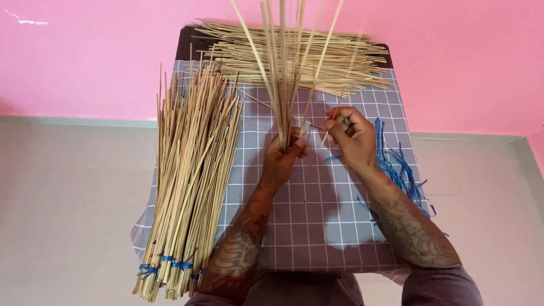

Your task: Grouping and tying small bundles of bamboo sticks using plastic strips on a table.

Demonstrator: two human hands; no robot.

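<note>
My left hand (283,156) grips the lower ends of a small upright bunch of thin pale sticks (286,62) that fans out toward the camera. My right hand (351,136) is just to its right, fingers pinched on the end of one stick, with a short loose piece near its fingertips. Both hands hover over a grey checked mat (317,215). Loose blue plastic strips (399,170) lie under and beside my right forearm.
Several stick bundles tied with blue strips (190,181) lie along the mat's left side. A loose pile of sticks (300,56) lies across the mat's far end. A pink wall (464,56) rises behind, over a beige floor (68,215).
</note>
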